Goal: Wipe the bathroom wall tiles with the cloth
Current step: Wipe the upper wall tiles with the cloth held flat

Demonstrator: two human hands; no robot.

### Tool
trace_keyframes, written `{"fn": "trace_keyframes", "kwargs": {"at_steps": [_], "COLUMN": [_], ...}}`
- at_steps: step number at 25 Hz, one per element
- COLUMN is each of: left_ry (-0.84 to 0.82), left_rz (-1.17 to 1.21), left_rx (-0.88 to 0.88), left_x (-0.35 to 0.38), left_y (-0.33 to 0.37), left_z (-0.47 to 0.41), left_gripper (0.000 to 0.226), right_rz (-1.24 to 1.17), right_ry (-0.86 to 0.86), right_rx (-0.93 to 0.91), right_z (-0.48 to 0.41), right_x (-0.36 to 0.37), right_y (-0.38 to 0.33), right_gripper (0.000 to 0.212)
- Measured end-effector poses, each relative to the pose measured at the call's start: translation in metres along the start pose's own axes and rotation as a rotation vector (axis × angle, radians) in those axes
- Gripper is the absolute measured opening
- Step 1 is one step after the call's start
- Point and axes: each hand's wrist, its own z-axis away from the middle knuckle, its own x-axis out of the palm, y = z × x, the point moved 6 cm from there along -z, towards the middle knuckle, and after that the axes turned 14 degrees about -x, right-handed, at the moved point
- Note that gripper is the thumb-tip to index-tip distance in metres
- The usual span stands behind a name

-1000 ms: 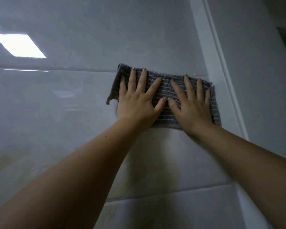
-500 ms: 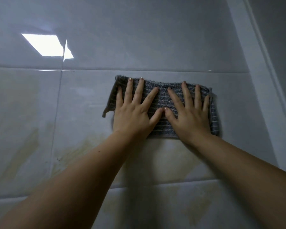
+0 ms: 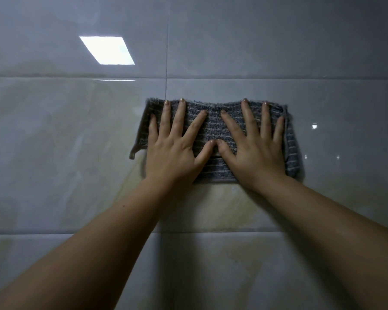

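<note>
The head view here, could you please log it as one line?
left hand: flat, fingers spread | right hand: flat, fingers spread | grey striped cloth: pressed to glossy pale wall tiles

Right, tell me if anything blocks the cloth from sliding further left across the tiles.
Nothing visible does. The cloth lies flat on the wall under the left hand and right hand, and the tiles to its left are bare, showing only a grout line and yellowish staining.
</note>
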Motion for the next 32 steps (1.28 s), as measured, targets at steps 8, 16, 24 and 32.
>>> {"fn": "trace_keyframes", "kwargs": {"at_steps": [8,16,24,32], "left_ry": [0.009,-0.003,-0.004,-0.023], "left_rz": [-0.022,0.024,0.049,0.054], "left_rx": [-0.065,-0.047,-0.022,0.018], "left_x": [0.005,0.020,0.044,0.064], "left_y": [-0.011,0.076,0.201,0.304], "left_z": [0.037,0.043,0.049,0.048], "left_gripper": [0.070,0.071,0.071,0.070], "right_rz": [-0.006,0.021,0.038,0.059], "right_ry": [0.022,0.019,0.017,0.000], "right_rx": [-0.173,-0.173,-0.134,-0.040], "right_z": [0.031,0.060,0.106,0.139], "right_x": [0.002,-0.005,-0.020,-0.028], "right_y": [-0.020,0.064,0.181,0.279], "right_gripper": [0.060,0.059,0.058,0.059]}}
